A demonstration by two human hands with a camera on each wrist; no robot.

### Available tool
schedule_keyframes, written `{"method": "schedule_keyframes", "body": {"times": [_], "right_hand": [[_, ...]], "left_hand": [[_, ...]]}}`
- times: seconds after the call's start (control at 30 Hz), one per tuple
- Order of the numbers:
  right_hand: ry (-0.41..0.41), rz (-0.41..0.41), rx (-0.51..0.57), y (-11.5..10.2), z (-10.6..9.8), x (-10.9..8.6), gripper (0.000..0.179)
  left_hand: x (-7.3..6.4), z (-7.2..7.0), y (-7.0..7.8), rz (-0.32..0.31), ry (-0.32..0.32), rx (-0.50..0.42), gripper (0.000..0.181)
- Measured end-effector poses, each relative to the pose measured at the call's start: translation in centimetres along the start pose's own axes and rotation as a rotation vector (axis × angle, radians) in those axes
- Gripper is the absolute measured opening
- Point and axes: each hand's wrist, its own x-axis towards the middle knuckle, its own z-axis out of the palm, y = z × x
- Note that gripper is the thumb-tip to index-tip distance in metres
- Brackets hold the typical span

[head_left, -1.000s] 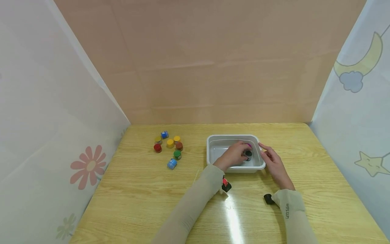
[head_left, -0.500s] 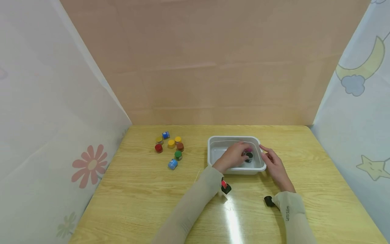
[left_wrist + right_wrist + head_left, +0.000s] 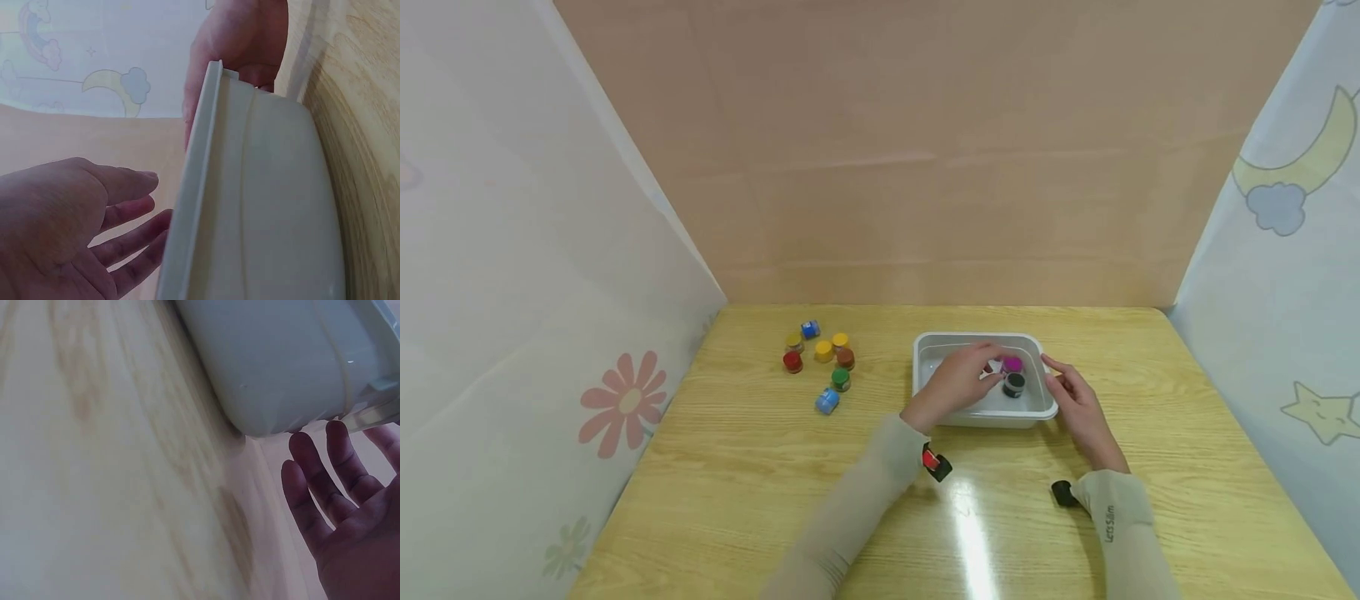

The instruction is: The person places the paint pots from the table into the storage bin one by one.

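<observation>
A white plastic tub (image 3: 992, 421) stands on the table. Inside, near its right end, sit a small jar with a magenta lid (image 3: 1012, 365) and one with a black lid (image 3: 1014, 383), close together. My left hand (image 3: 958, 379) is over the tub beside these jars, fingers loosely bent and spread, with nothing between them in the left wrist view. Part of a dark reddish thing (image 3: 988, 368) shows past its fingers, mostly hidden. At the tub's right end, my right hand (image 3: 1078, 408) rests its fingertips against the rim and outer wall; its fingers (image 3: 315, 475) are fairly straight.
To the left on the wooden table (image 3: 737, 483) is a loose group of small jars, including a red one (image 3: 792, 361), a green one (image 3: 840, 379) and a light blue one (image 3: 827, 401) lying tipped. Paper walls enclose the back and sides.
My left hand has drawn back to the left and its fingers have opened, leaving the magenta-lidded jar in the tub beside the black-lidded one. My right hand stays at the rim.
</observation>
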Motion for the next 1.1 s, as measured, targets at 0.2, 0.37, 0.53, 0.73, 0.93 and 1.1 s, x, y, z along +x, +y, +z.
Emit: {"method": "schedule_keyframes", "body": {"times": [0.2, 0.37, 0.53, 0.73, 0.93, 1.1], "right_hand": [[-0.002, 0.008, -0.022, 0.1, -0.1, 0.0, 0.049], [-0.003, 0.014, -0.028, 0.3, -0.2, 0.1, 0.05], [-0.001, 0.005, -0.026, 0.3, -0.2, 0.3, 0.049], [-0.011, 0.008, 0.002, 0.0, 0.1, 0.2, 0.05], [-0.011, 0.02, 0.003, 0.2, 0.3, 0.2, 0.05], [0.003, 0.017, -0.003, 0.5, 0.0, 0.2, 0.049]], "left_hand": [[-1.6, -1.6, -0.9, 0.016, 0.05, 0.047, 0.038], [-3.2, -3.2, -1.9, 0.006, 0.093, 0.1, 0.037], [-5.3, -4.4, -3.4, -0.008, 0.098, 0.158, 0.038], [-8.8, -5.5, -5.8, -0.039, 0.137, 0.148, 0.038], [-12.8, -7.0, -8.4, -0.088, 0.199, 0.105, 0.041], [-15.2, -7.7, -10.7, -0.128, 0.254, 0.087, 0.042]]}}
